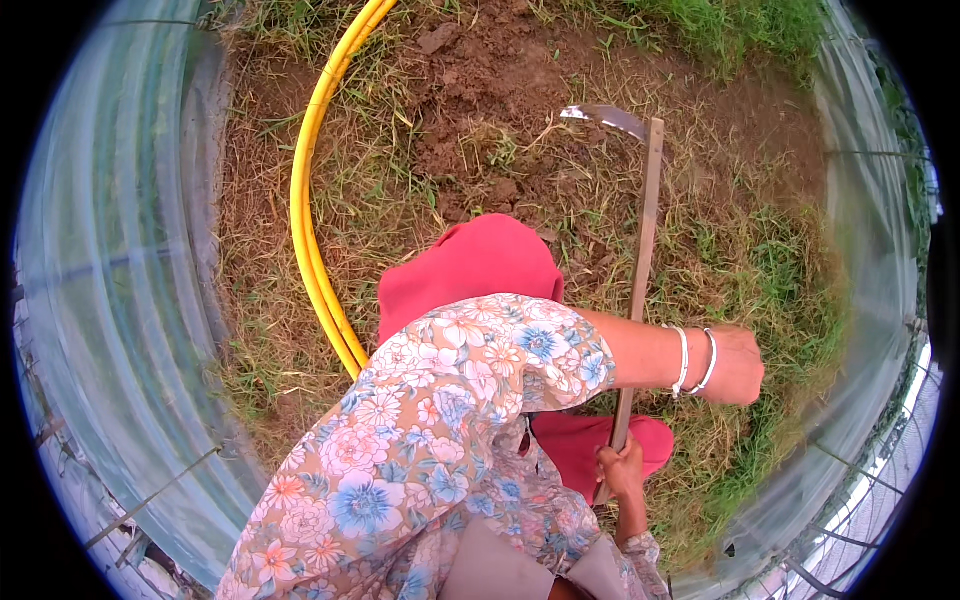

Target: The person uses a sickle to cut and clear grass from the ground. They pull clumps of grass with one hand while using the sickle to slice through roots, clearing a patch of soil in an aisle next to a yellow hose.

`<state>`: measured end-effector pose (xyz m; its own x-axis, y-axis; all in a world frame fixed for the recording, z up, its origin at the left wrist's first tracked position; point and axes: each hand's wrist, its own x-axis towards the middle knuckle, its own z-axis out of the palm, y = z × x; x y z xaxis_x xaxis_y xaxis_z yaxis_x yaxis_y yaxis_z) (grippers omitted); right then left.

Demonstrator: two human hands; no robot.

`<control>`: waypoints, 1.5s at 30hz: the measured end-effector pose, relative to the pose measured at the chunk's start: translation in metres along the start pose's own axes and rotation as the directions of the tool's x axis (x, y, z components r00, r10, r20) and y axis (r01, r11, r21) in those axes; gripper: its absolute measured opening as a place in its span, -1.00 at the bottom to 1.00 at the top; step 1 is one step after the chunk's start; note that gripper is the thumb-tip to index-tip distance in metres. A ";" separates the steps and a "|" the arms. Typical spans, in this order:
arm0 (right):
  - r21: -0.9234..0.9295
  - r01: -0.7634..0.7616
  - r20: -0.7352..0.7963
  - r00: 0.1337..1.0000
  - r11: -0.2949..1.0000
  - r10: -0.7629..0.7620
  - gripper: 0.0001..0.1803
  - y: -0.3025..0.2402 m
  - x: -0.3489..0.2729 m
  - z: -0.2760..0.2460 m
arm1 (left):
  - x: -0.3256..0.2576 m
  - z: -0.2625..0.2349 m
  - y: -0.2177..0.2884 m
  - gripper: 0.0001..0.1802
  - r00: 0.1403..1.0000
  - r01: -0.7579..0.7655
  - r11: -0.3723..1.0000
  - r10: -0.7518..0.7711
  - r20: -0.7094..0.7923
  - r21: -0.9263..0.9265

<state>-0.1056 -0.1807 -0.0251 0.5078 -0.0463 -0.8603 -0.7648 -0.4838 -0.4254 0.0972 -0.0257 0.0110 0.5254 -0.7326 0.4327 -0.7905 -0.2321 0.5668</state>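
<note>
My right hand is closed around the lower part of a sickle's long wooden handle. The sickle's curved metal blade points left from the handle's far end, above bare soil and cut grass. Reaching across to the right, my left arm passes over the handle. My left hand, with two white bangles at its wrist, is curled into a fist above the grass. Whatever its fingers may hold is hidden beneath it.
A doubled yellow hose curves along the left. Translucent plastic sheeting walls the left side, and more sheeting stands at the right. Loose brown soil lies ahead, green grass at the far right. My red-clothed knees are below me.
</note>
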 end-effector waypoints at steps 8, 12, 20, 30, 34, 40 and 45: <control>-0.392 0.484 0.191 0.875 0.782 -0.445 -0.80 -0.025 0.103 0.041 | -0.001 0.003 0.010 -0.89 1.000 -0.011 0.999 0.011 0.009 0.034; -0.283 0.089 0.127 0.990 0.955 -0.055 -0.77 -0.017 0.053 0.029 | -0.008 -0.002 -0.003 -0.90 0.999 0.021 1.000 -0.022 0.033 0.021; -0.292 0.075 -0.024 0.996 0.954 -0.086 -0.77 0.031 -0.009 -0.043 | -0.014 -0.007 -0.008 -0.91 0.999 0.004 1.000 -0.004 -0.036 0.016; 0.073 0.178 -0.136 0.976 0.981 -0.168 -0.84 -0.049 0.057 0.008 | -0.065 -0.175 -0.065 -0.75 0.812 0.372 0.922 -0.380 -0.443 -0.110; 0.141 0.020 0.016 1.000 0.990 -0.023 -0.84 0.003 0.064 0.005 | -0.195 -0.180 -0.174 -0.48 0.505 0.863 0.491 -0.842 -0.189 0.118; 0.500 -0.164 0.220 0.974 0.851 0.058 -0.83 0.019 0.059 0.037 | -0.291 -0.057 -0.272 0.33 0.486 0.821 0.539 -0.833 0.264 0.190; 0.530 -0.185 0.224 0.972 0.828 0.074 -0.84 0.026 0.046 0.038 | -0.274 -0.028 -0.264 0.58 0.266 0.829 0.440 -0.853 0.449 0.346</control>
<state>-0.1177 -0.1620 -0.0864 0.3482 0.1151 -0.9303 -0.9370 0.0708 -0.3419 0.1703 0.2542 -0.2373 0.6728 -0.2839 -0.6831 -0.0216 -0.9306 0.3655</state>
